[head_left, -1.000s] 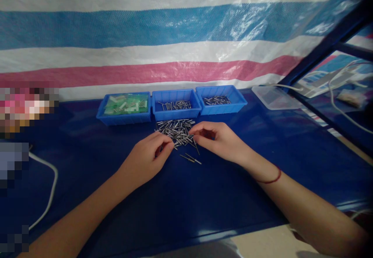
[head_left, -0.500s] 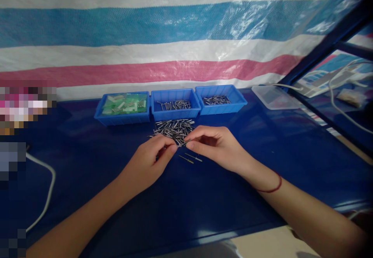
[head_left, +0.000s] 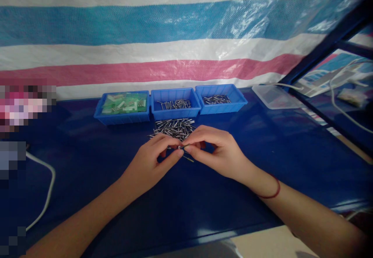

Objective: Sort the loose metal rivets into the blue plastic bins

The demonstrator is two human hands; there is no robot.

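Note:
My left hand [head_left: 159,155] and my right hand [head_left: 217,149] meet fingertip to fingertip just in front of a heap of blind rivets [head_left: 176,128]. Between the pinched thumbs and forefingers is a small blind rivet [head_left: 183,147], mostly covered by the fingers. I cannot tell whether more than one is held. A single loose rivet [head_left: 190,159] lies on the blue table [head_left: 180,203] just below the fingertips. The near side of the heap is hidden behind my hands.
Behind the heap stand three blue bins: the left bin [head_left: 125,118] with green bags, the middle bin [head_left: 176,114] and right bin [head_left: 225,108] with loose rivets. A clear plastic lid [head_left: 274,98] lies at right. A white cable [head_left: 52,180] runs at left.
Both hands have shifted slightly, their fingertips now closer together. Two loose rivets showed in front of the hands before; only one shows now.

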